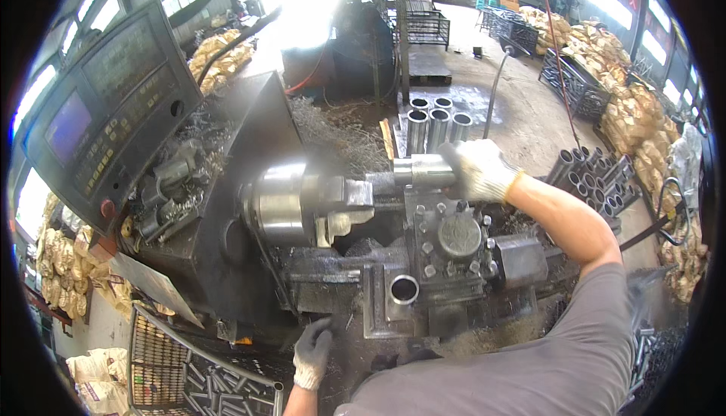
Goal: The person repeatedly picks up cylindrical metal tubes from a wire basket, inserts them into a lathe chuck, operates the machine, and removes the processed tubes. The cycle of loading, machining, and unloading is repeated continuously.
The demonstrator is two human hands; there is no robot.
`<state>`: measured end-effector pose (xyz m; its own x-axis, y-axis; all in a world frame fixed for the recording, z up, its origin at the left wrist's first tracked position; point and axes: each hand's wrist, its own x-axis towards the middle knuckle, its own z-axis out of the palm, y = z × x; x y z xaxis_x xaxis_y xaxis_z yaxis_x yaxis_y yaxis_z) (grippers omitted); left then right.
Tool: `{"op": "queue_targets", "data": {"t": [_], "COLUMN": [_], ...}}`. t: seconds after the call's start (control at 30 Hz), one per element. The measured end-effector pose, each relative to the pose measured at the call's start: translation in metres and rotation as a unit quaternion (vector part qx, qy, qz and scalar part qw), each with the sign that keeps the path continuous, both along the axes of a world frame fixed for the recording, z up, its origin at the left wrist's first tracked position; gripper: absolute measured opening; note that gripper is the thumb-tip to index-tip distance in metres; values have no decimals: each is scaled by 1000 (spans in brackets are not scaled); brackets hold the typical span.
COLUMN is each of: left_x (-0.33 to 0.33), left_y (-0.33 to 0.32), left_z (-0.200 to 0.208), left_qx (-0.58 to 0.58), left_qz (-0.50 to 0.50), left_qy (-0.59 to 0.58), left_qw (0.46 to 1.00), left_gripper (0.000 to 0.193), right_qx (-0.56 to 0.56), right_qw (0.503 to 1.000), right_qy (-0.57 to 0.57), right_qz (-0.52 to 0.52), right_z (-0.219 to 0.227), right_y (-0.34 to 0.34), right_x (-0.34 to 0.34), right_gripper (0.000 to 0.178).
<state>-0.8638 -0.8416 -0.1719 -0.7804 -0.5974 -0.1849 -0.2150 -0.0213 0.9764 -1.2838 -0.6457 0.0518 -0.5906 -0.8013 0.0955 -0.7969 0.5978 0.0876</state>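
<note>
My right hand, in a white knit glove with a dark grip side, is closed round the right end of a shiny steel tube. The tube lies level above the lathe's tool post, to the right of the chuck and apart from its jaws. Some fingers are hidden behind the tube. My left hand, gloved in grey and white, hangs low by the machine's front edge. Its fingers are loosely bent and nothing shows in it. Another steel tube stands upright on the carriage in front of the tool post.
Several steel tubes stand behind the lathe, and more tubes are stacked at the right. A control panel rises at the left. Below it is a mesh crate with small metal pieces. Metal shavings lie behind the chuck.
</note>
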Motion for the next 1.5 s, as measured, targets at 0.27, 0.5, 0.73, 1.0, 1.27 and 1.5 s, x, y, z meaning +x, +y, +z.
{"op": "queue_targets", "data": {"t": [0.27, 0.5, 0.73, 1.0, 1.27, 1.5], "left_x": [-66, -72, -15, -117, -130, -65], "left_y": [58, 56, 34, 63, 1, -37], "left_z": [76, -45, -75, 29, -8, -15], "left_qx": [336, 405, 601, -348, -34, 459], "left_qz": [-98, 46, 34, -135, -34, -75], "left_qy": [225, 83, 136, 107, 240, 245], "left_qw": [909, 910, 787, 921, 970, 850], "left_gripper": [60, 30, 59, 84, 51, 82], "right_qx": [-53, -40, 46, -291, -145, -12], "right_qw": [758, 820, 756, 884, 944, 974], "right_qy": [-646, -542, -638, -342, -295, -223], "right_qz": [-76, -181, -141, -130, -26, 25], "right_z": [-95, -257, -233, -239, -216, -277], "right_y": [20, 47, 64, 140, 113, -2], "right_x": [228, 275, 267, 219, 283, 252], "right_gripper": [83, 63, 57, 47, 45, 23]}}
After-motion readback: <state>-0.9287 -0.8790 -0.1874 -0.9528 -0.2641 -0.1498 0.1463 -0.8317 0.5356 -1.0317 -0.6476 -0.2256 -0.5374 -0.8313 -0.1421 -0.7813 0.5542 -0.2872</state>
